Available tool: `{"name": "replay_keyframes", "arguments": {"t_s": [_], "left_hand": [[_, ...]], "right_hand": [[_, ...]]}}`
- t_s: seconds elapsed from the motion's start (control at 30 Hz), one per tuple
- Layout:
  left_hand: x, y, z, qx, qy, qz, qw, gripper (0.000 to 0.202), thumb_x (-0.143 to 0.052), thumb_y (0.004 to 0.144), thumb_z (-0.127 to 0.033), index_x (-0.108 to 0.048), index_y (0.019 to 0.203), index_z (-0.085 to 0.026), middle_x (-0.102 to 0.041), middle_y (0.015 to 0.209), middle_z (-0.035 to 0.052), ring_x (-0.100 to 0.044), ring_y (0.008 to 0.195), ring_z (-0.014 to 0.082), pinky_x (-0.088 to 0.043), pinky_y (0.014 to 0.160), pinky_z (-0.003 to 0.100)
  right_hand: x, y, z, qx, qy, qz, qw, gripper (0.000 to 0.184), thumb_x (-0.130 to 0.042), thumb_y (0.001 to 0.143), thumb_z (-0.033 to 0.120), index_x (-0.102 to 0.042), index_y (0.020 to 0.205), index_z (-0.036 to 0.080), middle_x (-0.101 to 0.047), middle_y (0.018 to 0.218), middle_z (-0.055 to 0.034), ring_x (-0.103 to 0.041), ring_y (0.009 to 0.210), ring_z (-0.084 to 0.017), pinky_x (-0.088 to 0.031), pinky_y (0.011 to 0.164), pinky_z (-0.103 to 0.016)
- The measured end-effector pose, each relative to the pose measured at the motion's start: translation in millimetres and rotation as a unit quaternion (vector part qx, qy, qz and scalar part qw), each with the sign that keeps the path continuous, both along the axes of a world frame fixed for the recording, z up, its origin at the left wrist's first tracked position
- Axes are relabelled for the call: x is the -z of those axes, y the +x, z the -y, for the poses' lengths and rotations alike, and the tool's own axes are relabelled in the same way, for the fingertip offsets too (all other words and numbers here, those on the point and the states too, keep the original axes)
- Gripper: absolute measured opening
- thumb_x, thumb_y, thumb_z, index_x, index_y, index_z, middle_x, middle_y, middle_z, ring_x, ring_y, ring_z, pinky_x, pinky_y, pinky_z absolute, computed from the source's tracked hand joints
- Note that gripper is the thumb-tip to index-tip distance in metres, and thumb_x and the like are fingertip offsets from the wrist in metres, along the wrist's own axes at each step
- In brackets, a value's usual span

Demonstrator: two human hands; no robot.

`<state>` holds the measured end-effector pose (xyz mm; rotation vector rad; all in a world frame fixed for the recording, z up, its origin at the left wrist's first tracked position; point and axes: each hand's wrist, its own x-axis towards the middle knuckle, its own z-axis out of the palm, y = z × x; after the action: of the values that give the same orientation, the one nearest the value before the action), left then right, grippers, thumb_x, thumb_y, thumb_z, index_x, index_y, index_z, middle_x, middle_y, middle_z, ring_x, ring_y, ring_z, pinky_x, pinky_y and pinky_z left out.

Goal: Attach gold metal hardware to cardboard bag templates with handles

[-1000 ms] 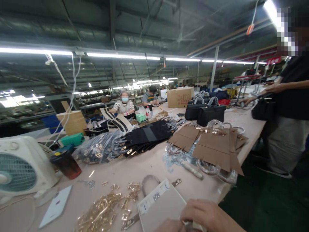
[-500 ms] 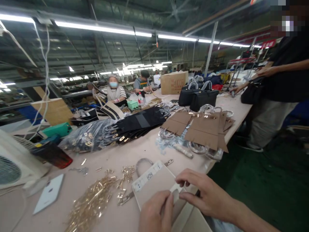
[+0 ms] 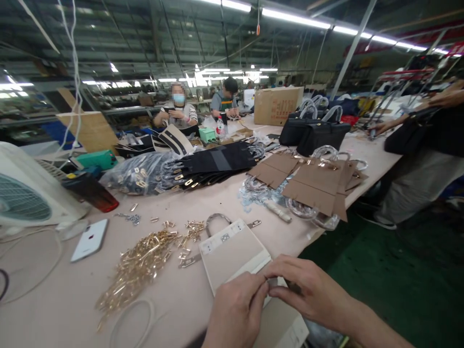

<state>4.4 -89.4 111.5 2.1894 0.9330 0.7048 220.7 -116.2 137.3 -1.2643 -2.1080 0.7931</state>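
My left hand [image 3: 235, 311] and my right hand [image 3: 308, 290] meet at the near edge of a cream bag panel [image 3: 232, 251] that lies on the table's front edge. Both pinch a small part of it between thumb and fingers; the part is too small to name. A wrapped grey handle [image 3: 217, 220] and a metal strap end stick out from behind the panel. Left of it lies a heap of gold metal fittings [image 3: 139, 266].
A white phone [image 3: 90, 239], a white fan [image 3: 32, 193] and a dark red cup [image 3: 92, 191] are at the left. Farther on lie black bag parts [image 3: 213, 164], brown cardboard panels [image 3: 315, 181], black handbags [image 3: 319, 135] and a carton [image 3: 277, 104]. Two seated people work at the far end; another person [image 3: 427, 159] stands at the right.
The view has tilted down and more of the table shows. My hands have come together at the cream panel's near edge, fingertips now pinched against each other.
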Motion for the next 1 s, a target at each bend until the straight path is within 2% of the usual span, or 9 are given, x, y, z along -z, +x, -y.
{"name": "replay_keyframes", "arguments": {"t_s": [0.13, 0.3, 0.53, 0.67, 0.87, 1.0], "left_hand": [[-2.9, 4.8, 0.3, -0.029, -0.046, -0.002, 0.999, 0.024, -0.049, 0.105, -0.026, -0.071, 0.095, -0.024, -0.075, 0.091, 0.0019, -0.07, 0.085, 0.0179, -0.047, 0.075, 0.026], [-6.5, 3.0, -2.6, -0.048, -0.07, 0.004, 0.996, 0.024, -0.051, 0.105, -0.029, -0.071, 0.094, -0.024, -0.075, 0.091, 0.0015, -0.068, 0.086, 0.0179, -0.046, 0.077, 0.026], [-9.0, -2.2, 2.3, -0.029, -0.081, -0.012, 0.996, 0.025, -0.049, 0.106, -0.028, -0.072, 0.098, -0.024, -0.076, 0.095, 0.0021, -0.069, 0.089, 0.0186, -0.046, 0.079, 0.028], [-5.8, -3.4, 4.7, -0.017, -0.068, -0.028, 0.997, 0.023, -0.049, 0.105, -0.025, -0.071, 0.099, -0.024, -0.076, 0.094, 0.002, -0.069, 0.088, 0.0186, -0.046, 0.078, 0.028], [-4.3, -4.9, 1.5, -0.012, -0.047, -0.052, 0.997, 0.022, -0.05, 0.101, -0.021, -0.068, 0.088, -0.022, -0.075, 0.088, 0.0028, -0.069, 0.082, 0.0182, -0.043, 0.071, 0.027], [-4.2, -6.0, -6.8, -0.015, -0.045, -0.044, 0.998, 0.022, -0.053, 0.098, -0.018, -0.071, 0.086, -0.021, -0.075, 0.084, 0.0022, -0.069, 0.077, 0.0167, -0.042, 0.069, 0.026]], "right_hand": [[3.2, 1.9, 0.5, 0.017, -0.002, -0.002, 1.0, 0.021, -0.065, 0.101, 0.028, -0.07, 0.121, 0.026, -0.075, 0.112, -0.006, -0.07, 0.104, -0.02, -0.053, 0.091, -0.029], [4.6, 3.2, -1.9, 0.049, 0.018, -0.011, 0.999, 0.024, -0.071, 0.096, 0.033, -0.069, 0.119, 0.023, -0.074, 0.109, -0.0062, -0.07, 0.097, -0.019, -0.054, 0.086, -0.029], [9.3, -2.5, -3.5, 0.016, 0.001, -0.038, 0.999, 0.015, -0.066, 0.101, 0.03, -0.074, 0.113, 0.026, -0.076, 0.103, -0.0022, -0.07, 0.096, -0.016, -0.052, 0.086, -0.026], [9.5, -3.7, -2.8, 0.002, -0.03, -0.048, 0.998, 0.014, -0.065, 0.101, 0.027, -0.074, 0.111, 0.026, -0.076, 0.105, -0.0014, -0.07, 0.098, -0.016, -0.051, 0.088, -0.025], [6.7, -6.0, -9.1, -0.006, -0.102, -0.034, 0.994, 0.007, -0.068, 0.099, 0.029, -0.072, 0.098, 0.024, -0.074, 0.095, 0.0003, -0.067, 0.088, -0.015, -0.049, 0.081, -0.026], [10.0, -8.6, -19.0, 0.001, -0.111, -0.041, 0.993, 0.011, -0.068, 0.098, 0.031, -0.071, 0.095, 0.022, -0.073, 0.091, -0.0003, -0.066, 0.086, -0.016, -0.048, 0.079, -0.027]]}}
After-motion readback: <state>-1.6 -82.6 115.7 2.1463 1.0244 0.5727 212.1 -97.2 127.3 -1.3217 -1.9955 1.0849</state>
